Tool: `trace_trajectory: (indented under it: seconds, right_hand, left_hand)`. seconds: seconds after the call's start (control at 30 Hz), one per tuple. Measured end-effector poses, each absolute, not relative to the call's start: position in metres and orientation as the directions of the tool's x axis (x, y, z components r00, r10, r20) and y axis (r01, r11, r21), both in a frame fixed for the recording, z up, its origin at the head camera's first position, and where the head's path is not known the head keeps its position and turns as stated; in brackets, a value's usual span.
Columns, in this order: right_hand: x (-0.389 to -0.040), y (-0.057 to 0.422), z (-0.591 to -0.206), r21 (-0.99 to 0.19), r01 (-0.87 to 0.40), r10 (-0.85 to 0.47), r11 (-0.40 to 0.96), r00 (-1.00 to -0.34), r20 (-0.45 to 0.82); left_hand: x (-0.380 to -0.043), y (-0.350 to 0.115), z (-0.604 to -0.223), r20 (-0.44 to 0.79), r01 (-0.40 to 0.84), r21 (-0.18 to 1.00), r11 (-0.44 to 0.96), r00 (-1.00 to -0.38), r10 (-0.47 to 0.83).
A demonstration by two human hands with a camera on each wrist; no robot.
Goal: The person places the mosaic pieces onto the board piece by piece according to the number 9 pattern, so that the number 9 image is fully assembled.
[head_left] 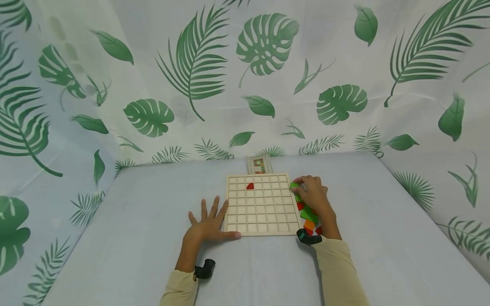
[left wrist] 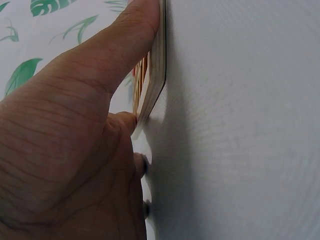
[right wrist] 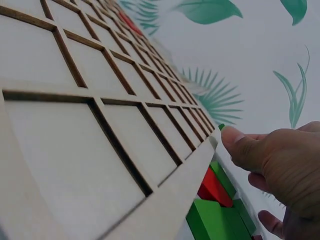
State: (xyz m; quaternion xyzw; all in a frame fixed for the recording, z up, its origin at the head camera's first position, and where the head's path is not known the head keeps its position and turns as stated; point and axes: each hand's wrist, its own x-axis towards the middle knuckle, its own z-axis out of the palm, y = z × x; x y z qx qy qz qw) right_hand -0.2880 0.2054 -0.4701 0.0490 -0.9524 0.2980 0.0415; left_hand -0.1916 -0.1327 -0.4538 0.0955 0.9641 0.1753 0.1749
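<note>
Head view: left hand [head_left: 206, 229] is resting spread-fingered, gripping nothing, against grid board's [head_left: 269, 205] near-left corner; right hand [head_left: 314, 193] is pinching green block [right wrist: 221, 127] beside board's right edge. Seemingly, picking step is progressing; next move is probably requiring careful lift, squared placement.

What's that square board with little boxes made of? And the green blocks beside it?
The pale, square, gridded wooden board seems unpainted and matte, maybe plywood: its inner edges look brown and its side layered. The green, flat-sided blocks look smooth and evenly coloured: probably painted wood, possibly plastic.
</note>
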Motion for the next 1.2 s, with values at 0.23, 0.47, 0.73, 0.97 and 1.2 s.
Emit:
trace_trajectory:
  seconds: [0.23,0.47,0.73,0.97,1.2]
  right_hand:
    - [-0.29,0.198,-0.469,-0.558,-0.195,-0.131,0.807,-0.98,0.153]
    - [-0.292,0.187,-0.469,-0.576,-0.234,-0.161,0.783,-0.971,0.175]
    - [-0.295,0.175,-0.473,-0.604,-0.312,-0.2,0.733,-0.948,0.246]
    - [-0.295,0.165,-0.473,-0.65,-0.337,-0.237,0.681,-0.942,0.24]
    - [-0.299,0.159,-0.478,-0.632,-0.438,-0.292,0.639,-0.899,0.328]
  left_hand:
    - [-0.192,-0.133,-0.456,-0.301,0.122,0.364,0.923,-0.923,0.24]
    - [-0.192,-0.133,-0.454,-0.302,0.125,0.359,0.925,-0.922,0.242]
    - [-0.191,-0.133,-0.453,-0.295,0.126,0.367,0.921,-0.924,0.244]
    - [-0.193,-0.133,-0.455,-0.293,0.126,0.364,0.923,-0.925,0.242]
    - [-0.192,-0.132,-0.455,-0.288,0.126,0.373,0.919,-0.926,0.244]
